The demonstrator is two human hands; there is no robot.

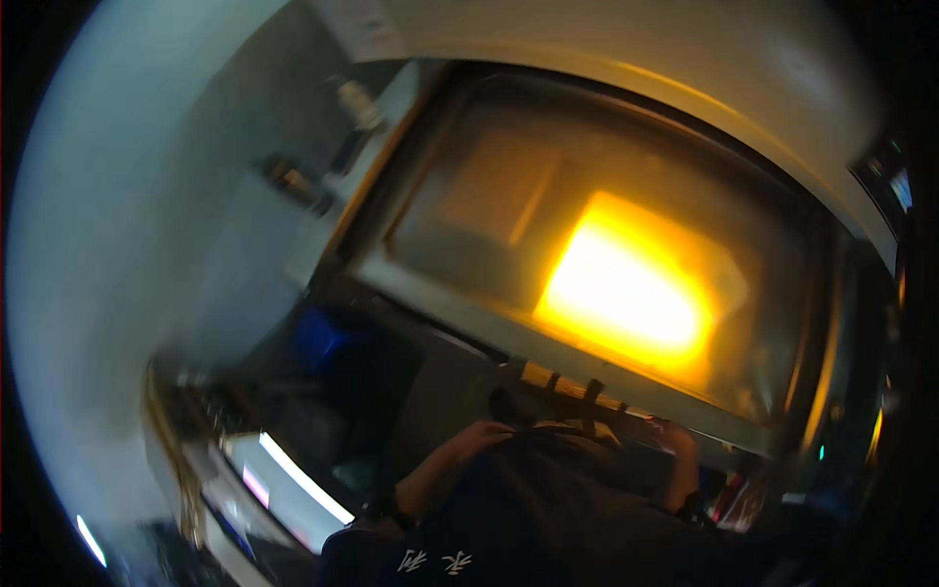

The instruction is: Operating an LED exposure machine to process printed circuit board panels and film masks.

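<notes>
My left hand (pixel 479 436) is held in front of my waist, against or just before my dark shirt (pixel 548 499). Its fingers are dim and partly hidden, so I cannot tell what, if anything, it holds. My right hand (pixel 671 437) is close to the front edge of a large framed machine window (pixel 469 264); whether it touches that edge is unclear. Its fingers are blurred in shadow. Between the hands, along the front edge, runs an orange-brown strip (pixel 569 385) crossed by dark bands. Behind the window a rectangular patch glows bright yellow (pixel 631 293).
At lower left stands a lit screen (pixel 289 489). A blue object (pixel 321 338) sits in the shadow left of the window frame. Blurred dark fittings (pixel 293 183) are by the frame's left side. A small display (pixel 900 188) is at far right.
</notes>
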